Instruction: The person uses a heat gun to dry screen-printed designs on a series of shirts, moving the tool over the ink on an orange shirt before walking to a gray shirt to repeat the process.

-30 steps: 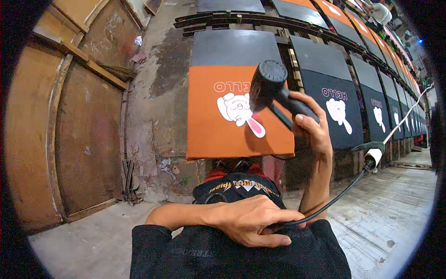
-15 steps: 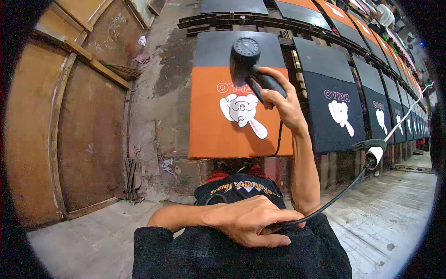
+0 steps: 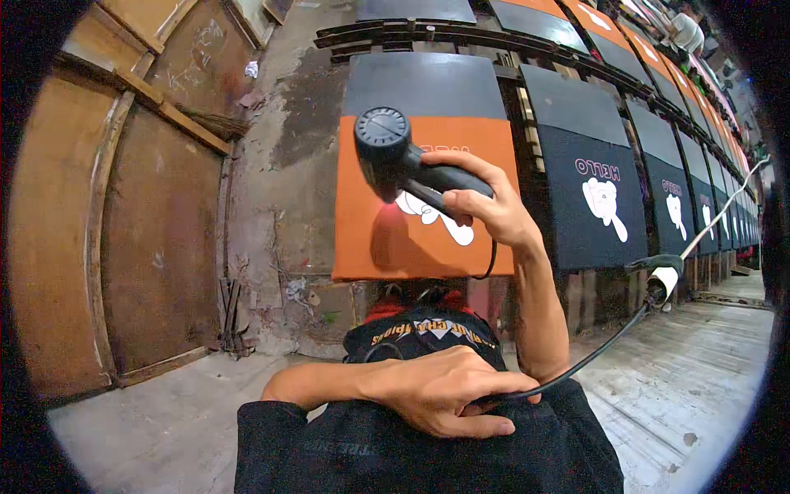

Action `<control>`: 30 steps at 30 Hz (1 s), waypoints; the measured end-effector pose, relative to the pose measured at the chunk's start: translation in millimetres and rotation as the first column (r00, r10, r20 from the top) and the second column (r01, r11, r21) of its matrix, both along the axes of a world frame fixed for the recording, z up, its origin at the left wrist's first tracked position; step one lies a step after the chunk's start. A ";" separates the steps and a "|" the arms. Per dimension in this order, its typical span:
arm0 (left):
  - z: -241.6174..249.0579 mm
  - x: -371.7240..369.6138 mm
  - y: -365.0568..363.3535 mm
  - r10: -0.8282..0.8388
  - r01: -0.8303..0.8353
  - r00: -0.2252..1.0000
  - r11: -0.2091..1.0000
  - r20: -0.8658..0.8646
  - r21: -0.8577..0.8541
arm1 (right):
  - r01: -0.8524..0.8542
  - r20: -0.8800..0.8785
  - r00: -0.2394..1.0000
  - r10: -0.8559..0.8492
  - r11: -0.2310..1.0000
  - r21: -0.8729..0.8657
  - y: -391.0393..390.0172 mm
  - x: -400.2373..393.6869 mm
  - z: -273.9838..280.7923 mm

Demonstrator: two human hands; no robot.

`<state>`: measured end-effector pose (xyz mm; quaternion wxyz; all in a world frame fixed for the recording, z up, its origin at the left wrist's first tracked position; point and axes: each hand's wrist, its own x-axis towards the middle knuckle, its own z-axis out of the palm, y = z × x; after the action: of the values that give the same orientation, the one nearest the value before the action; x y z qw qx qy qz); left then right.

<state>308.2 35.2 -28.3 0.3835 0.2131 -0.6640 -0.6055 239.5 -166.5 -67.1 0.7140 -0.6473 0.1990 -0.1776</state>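
Observation:
My right hand (image 3: 490,198) is wrapped round the handle of a black hair dryer (image 3: 383,152), held above an orange fabric panel (image 3: 354,239). The dryer's nozzle points down, with a reddish glow at its tip. On the panel, a white rabbit print (image 3: 457,230) and pink lettering are partly hidden by the dryer and my hand. My left hand (image 3: 461,391) lies across my stomach, closed round a black cable (image 3: 588,354). That cable runs right to a white connector (image 3: 663,278).
Black panels (image 3: 588,198) with rabbit prints stand in a row to the right, and more orange panels (image 3: 605,25) lie behind. Dark wooden rails (image 3: 395,34) run between them. Wooden boards (image 3: 156,247) line the left side. Another person (image 3: 685,31) is at the far right.
My right hand has brought the hair dryer left and nearer to me, from over the lettering to the rabbit's left side. My left hand stays put on the cable.

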 end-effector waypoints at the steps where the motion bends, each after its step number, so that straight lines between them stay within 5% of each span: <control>1: -1.0 -0.2 0.2 -0.005 0.005 1.000 1.000 -0.001 0.002 | 0.030 0.013 0.999 -0.030 0.999 -0.032 3.7 -4.0 1.0; 20: -4.9 -2.5 -1.7 -0.030 0.030 0.998 1.000 -0.061 0.003 | 0.282 -0.125 0.952 -0.279 0.959 0.002 26.2 -95.8 19.5; 23: -0.6 -0.1 -4.1 -0.058 0.058 0.998 0.998 -0.029 0.026 | 0.390 -0.065 0.914 -0.399 0.912 -0.125 12.9 -90.0 6.1; 30: -2.3 -1.8 -4.6 -0.024 0.024 1.000 1.000 -0.011 0.011 | 0.375 0.027 0.927 -0.374 0.926 -0.046 -17.1 -75.5 -5.2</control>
<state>306.4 30.6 -30.6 0.3785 0.2042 -0.6610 -0.6149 164.0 -183.6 -72.3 0.6521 -0.6137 0.3079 -0.3214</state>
